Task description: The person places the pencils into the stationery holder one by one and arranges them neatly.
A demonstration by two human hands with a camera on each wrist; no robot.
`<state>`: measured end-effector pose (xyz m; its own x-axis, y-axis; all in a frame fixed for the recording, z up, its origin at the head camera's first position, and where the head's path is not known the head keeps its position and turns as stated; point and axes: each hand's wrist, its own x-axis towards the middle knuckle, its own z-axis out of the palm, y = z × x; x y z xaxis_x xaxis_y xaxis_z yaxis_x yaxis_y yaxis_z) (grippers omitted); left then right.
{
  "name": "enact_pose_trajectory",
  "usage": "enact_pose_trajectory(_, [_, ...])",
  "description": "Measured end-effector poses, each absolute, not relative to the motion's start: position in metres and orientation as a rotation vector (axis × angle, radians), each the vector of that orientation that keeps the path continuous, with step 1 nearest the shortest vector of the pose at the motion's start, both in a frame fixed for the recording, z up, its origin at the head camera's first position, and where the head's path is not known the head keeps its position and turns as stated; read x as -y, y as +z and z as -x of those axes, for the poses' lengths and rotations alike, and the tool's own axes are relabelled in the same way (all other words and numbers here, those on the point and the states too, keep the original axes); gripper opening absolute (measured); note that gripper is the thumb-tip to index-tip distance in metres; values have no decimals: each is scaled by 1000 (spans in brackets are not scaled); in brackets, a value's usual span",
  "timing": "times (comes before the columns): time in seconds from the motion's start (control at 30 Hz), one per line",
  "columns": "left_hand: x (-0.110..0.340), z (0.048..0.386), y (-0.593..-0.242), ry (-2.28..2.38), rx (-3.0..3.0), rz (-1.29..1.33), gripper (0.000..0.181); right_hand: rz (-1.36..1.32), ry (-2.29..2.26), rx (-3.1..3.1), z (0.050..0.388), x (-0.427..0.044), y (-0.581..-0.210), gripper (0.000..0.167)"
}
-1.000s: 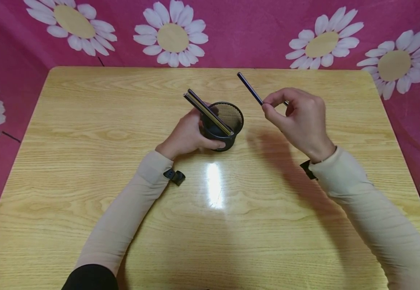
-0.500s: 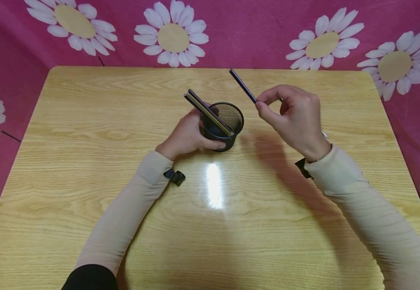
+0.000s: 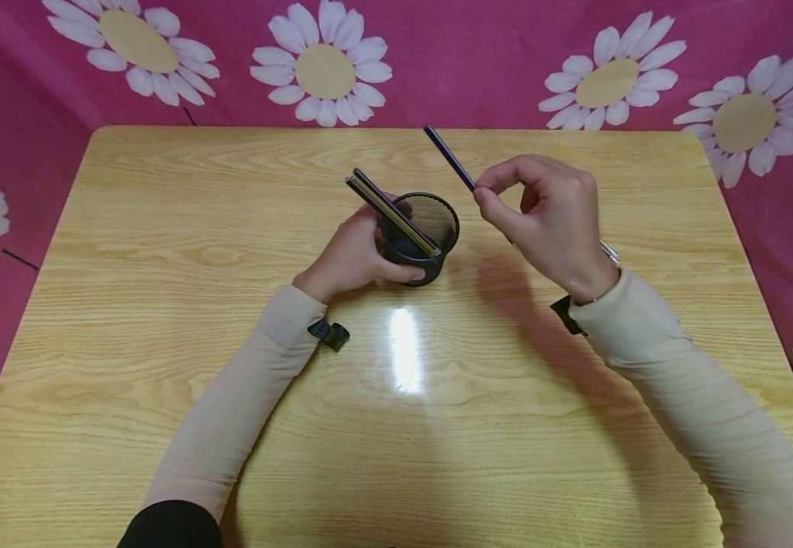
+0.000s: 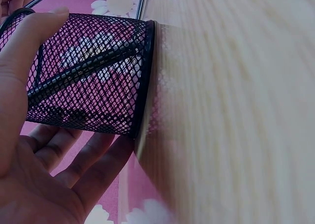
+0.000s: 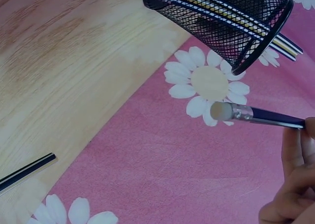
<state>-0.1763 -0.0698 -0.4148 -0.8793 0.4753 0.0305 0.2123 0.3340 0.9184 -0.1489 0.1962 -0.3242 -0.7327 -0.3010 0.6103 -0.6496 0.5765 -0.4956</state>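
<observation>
In the head view, my left hand (image 3: 348, 255) grips a black mesh pencil cup (image 3: 415, 275) standing on the table, thumb on its near side. Dark striped pencils (image 3: 393, 211) lean in the cup, their upper ends jutting out to the left. To the right of the cup, my right hand (image 3: 549, 217) pinches a dark pencil (image 3: 448, 156) between thumb and index finger, raised above the table. That pencil slants up and left. Its pale eraser end (image 5: 222, 111) shows in the right wrist view, while the palm hides it in the head view.
Another dark pencil (image 5: 29, 172) lies on the table, seen in the right wrist view; in the head view, my right wrist mostly hides it. The wooden table (image 3: 164, 205) is bounded by a pink flowered cloth (image 3: 465, 61) behind and at the sides.
My right hand has moved left and slightly away from me, bringing the pencil nearer the cup. The left hand and the cup have stayed in place.
</observation>
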Motion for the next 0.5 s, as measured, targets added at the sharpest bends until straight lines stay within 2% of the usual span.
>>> enact_pose_trajectory(0.5, [71, 175, -415, 1569, -2360, -620, 95, -781, 1138, 2293, 149, -190, -320, 11])
